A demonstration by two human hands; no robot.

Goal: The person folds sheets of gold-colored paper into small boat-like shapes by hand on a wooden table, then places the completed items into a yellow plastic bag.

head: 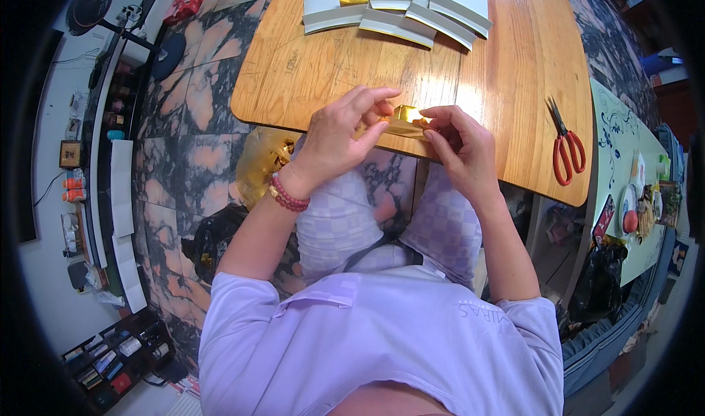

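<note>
My left hand [347,124] and my right hand [462,146] hold the two ends of a small folded piece of shiny gold foil paper [406,119], just over the near edge of the wooden table [308,85]. Fingertips and thumb of each hand pinch its ends, partly hiding them. Beyond my hands, near the far side, several folded white-backed sheets [396,25] lie overlapping, with a gold face showing on one. Scissors with red handles [567,146] lie on the table to the right of my right hand, blades pointing away from me.
Below the table's left edge are a yellowish plastic bag [256,160] with gold pieces and a black plastic bag [220,237]. A light-topped side table [617,124] with dishes and small items stands at right, a black bag [597,286] beside it. A fan [91,3] stands upper left.
</note>
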